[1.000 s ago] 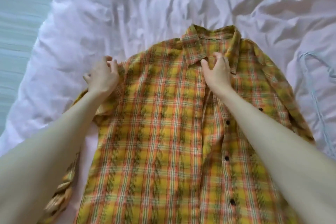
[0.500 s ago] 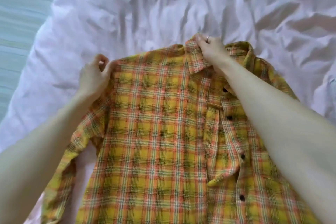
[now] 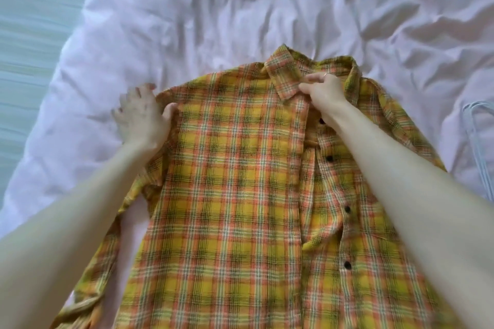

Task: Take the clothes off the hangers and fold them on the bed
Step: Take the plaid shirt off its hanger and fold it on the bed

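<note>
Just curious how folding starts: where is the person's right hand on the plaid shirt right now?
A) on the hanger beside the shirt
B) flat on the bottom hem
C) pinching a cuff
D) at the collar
D: the right hand pinches the plaid shirt at its collar, while the hanger lies untouched on the bed.

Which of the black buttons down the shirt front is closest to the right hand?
The topmost button, half hidden at the wrist just below the right hand. The other three on the plaid shirt sit farther down the placket.
</note>
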A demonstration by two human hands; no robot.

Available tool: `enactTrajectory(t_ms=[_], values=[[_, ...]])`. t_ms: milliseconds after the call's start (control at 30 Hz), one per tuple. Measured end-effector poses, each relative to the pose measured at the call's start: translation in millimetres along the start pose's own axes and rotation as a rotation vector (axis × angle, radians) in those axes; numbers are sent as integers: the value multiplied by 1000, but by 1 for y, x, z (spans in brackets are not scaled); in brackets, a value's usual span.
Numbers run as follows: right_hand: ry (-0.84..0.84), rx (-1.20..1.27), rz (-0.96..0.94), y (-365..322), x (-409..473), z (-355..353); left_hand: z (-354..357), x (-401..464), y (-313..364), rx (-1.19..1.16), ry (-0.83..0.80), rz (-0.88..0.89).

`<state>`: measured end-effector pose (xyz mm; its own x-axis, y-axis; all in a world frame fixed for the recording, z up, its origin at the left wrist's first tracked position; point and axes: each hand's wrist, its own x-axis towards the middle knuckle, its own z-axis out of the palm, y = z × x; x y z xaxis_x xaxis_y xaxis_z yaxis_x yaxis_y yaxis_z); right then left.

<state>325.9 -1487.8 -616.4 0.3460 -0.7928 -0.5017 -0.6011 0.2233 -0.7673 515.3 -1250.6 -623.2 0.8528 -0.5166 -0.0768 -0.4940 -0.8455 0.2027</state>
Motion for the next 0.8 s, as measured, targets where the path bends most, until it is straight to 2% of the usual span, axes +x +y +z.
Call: enactTrajectory(t_ms=[133,300,567,800], values=[[25,-126,-47,11,-32,-7,4,-39,11,18,52,219],[240,-463,-140,67,-110,-25,32,-129,31,-22,-132,480],[257,-610,94,208,-256,-51,53,-279,48,-3,-272,767],[367,-733,123,266,-327,-82,54,-369,45,103,-350,894]])
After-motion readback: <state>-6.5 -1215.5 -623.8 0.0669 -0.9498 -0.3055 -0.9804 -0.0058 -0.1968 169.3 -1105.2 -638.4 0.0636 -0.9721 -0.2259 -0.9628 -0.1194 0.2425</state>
